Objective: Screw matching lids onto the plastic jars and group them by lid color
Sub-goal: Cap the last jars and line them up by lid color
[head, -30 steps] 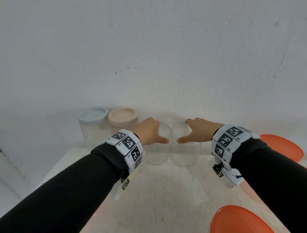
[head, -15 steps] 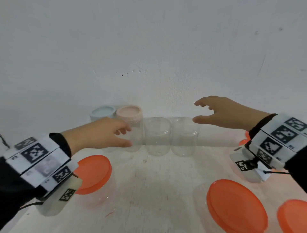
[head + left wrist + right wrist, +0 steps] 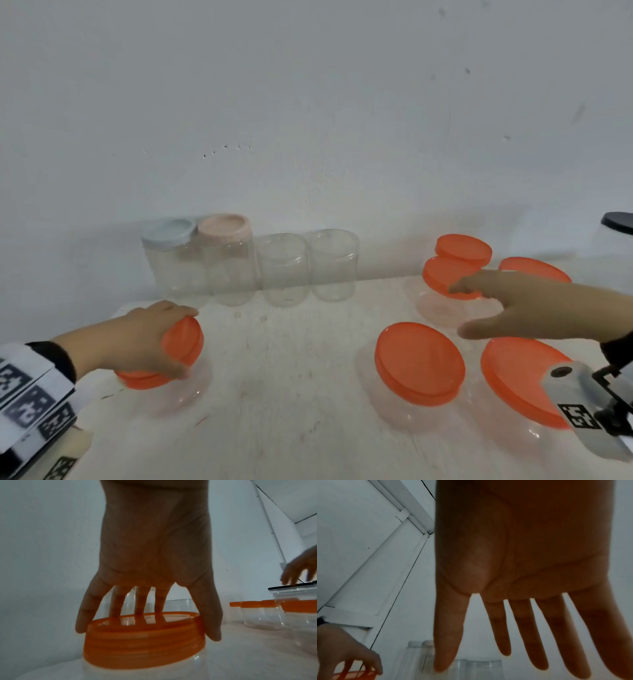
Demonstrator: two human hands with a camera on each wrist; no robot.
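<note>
My left hand point(image 3: 186, 342) grips the orange lid point(image 3: 185, 334) of a clear jar point(image 3: 178, 390) at the front left of the white table. In the left wrist view its fingers point(image 3: 85, 615) and thumb wrap the rim of that orange lid point(image 3: 144, 642). My right hand point(image 3: 457, 310) hovers spread and empty over a group of orange-lidded jars point(image 3: 419, 363) on the right; its straight fingers point(image 3: 537, 635) touch nothing. Against the back wall stand a blue-lidded jar point(image 3: 168, 234), a pink-lidded jar point(image 3: 224, 228) and two lidless clear jars point(image 3: 282, 270).
More orange-lidded jars stand at the right: one near the front point(image 3: 513, 373), two at the back point(image 3: 464, 250) and another behind my hand point(image 3: 534, 269). A black lid point(image 3: 618, 222) shows at the far right edge. The wall point(image 3: 308, 102) closes the table's back.
Both hands have left the two lidless jars at the back. The left hand came down onto the front-left jar's orange lid and gripped it; the right hand swung right over the orange-lidded jars.
</note>
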